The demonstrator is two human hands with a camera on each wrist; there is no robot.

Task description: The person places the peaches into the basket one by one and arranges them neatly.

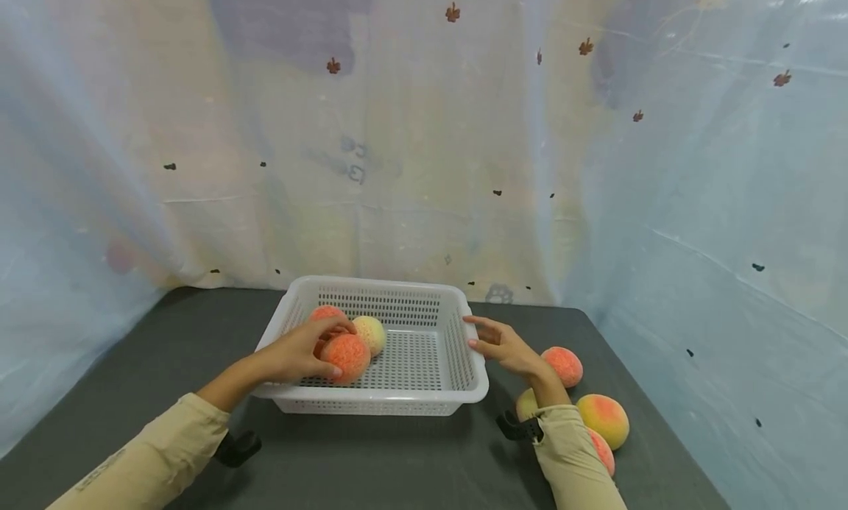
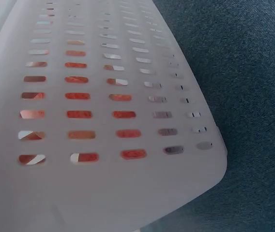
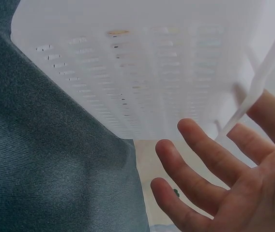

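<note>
A white plastic basket [image 1: 391, 402] with slotted walls sits on the dark table. Inside its left half, my left hand [image 1: 294, 352] holds an orange-red peach [image 1: 350, 359], thumb on the near side and fingers over the top. Behind that hand lies another orange-red peach [image 1: 327, 312], partly covered by the fingers. A pale yellow peach [image 1: 369, 335] rests against the held one. The left wrist view shows red through the basket wall [image 2: 99, 188], but no hand. At the right rim, my right hand [image 1: 505, 346] has its fingers spread, with fingertips at the edge; the right wrist view shows these loose fingers [image 3: 195, 179] beside the wall.
Right of the basket, several peaches lie about the right forearm: an orange-red one [image 1: 563, 366], a yellow-orange one [image 1: 604, 420], a red one [image 1: 601, 451] and a yellowish one [image 1: 526, 405] partly hidden. A patterned plastic curtain [image 1: 411, 164] hangs behind the table.
</note>
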